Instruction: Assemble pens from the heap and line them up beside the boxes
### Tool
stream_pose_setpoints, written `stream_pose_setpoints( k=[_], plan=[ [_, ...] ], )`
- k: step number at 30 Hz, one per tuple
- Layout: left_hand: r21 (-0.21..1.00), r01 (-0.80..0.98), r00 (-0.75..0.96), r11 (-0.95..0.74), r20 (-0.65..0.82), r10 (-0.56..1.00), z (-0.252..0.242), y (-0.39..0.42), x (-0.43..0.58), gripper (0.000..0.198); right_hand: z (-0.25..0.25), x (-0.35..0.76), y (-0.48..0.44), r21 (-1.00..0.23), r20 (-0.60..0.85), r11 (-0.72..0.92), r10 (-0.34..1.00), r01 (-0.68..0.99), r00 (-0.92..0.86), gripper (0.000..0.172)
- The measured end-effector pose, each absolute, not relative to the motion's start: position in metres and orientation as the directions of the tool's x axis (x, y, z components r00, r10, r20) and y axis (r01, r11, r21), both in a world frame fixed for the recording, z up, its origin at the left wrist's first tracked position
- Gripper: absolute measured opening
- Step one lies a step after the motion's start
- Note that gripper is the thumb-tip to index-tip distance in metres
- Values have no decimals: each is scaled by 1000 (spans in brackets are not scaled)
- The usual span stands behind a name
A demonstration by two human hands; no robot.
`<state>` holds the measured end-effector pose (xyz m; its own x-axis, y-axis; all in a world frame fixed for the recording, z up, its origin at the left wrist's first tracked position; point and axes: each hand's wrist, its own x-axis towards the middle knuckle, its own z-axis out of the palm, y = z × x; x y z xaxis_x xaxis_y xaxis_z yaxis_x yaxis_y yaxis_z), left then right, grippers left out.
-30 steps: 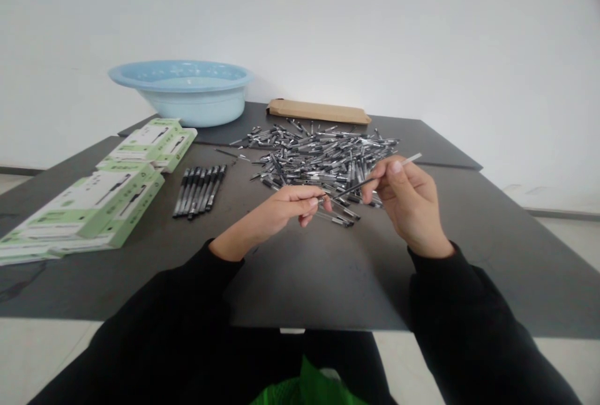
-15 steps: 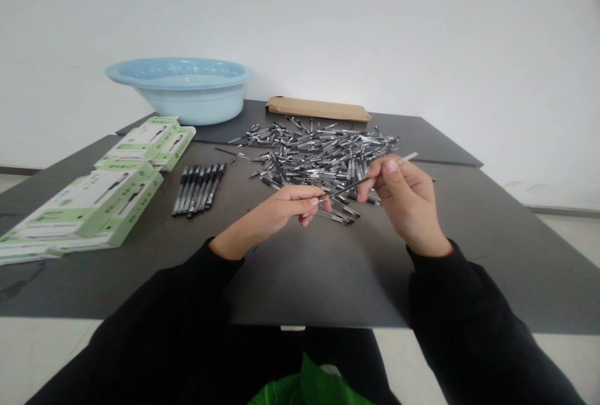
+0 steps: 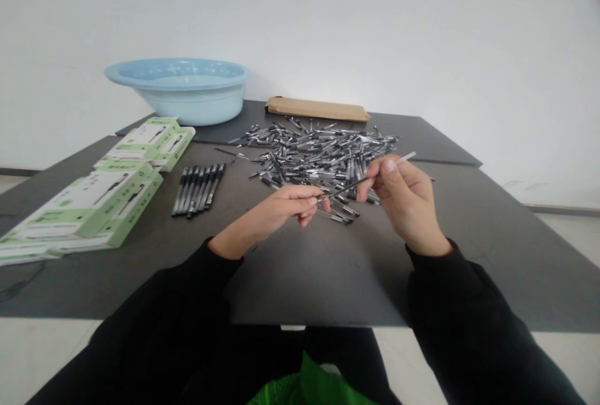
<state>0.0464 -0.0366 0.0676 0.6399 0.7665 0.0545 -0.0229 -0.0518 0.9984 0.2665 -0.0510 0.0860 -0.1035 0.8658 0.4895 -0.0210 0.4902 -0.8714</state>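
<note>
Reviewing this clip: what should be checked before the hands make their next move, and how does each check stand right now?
1. Right hand pinches the upper part of the pen refill: ok.
2. Left hand pinches the refill's lower end: ok.
3. Refill held in the air above the table, touching nothing else: ok.
4. Refill tip seated in another part inside the left fingers: cannot tell.
5. Pile of pen parts lies just behind the hands: ok.
6. Row of black pens lies side by side, next to the green boxes: ok.
</note>
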Motion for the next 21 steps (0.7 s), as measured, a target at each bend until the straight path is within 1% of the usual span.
stream_pose_setpoints(
  k=[7, 17, 21],
  plan=[
    [998, -29, 643, -56, 61, 764, 69, -38, 47, 25, 87, 267, -51, -863, 504, 504, 859, -28, -85, 35],
    [997, 9, 646, -79, 55, 762, 69, -36, 47, 25, 85, 267, -51, -872, 488, 489, 865, -26, -116, 35],
    [997, 8, 634, -72, 51, 772, 68, -36, 47, 26, 84, 267, -50, -889, 456, 456, 880, -36, -133, 37]
  ],
)
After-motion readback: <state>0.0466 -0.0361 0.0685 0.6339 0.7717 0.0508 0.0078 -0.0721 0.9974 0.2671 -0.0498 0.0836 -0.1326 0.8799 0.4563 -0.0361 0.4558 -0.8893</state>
